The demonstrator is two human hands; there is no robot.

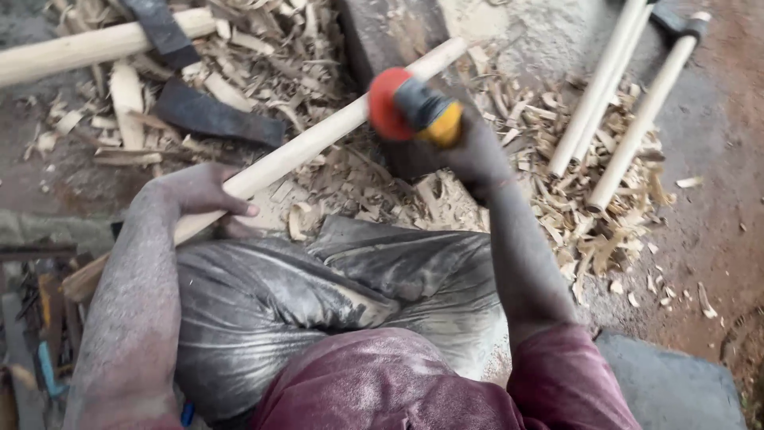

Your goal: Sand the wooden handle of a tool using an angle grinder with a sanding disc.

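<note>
My left hand [203,193] grips a long pale wooden pole [318,142] that slants from lower left to upper right across my lap. My right hand [469,155] holds a power sander [414,110] with a red disc and a yellow and dark body, its disc against the pole's upper part. Both my arms are coated in fine dust. A grey dusty sheet [318,295] covers my lap under the pole.
Wood shavings [557,199] litter the ground. Three finished pale poles [629,103] lie at the upper right. Another thick pole [87,48] and a dark blade [211,118] lie at the upper left. Scrap tools sit at the left edge.
</note>
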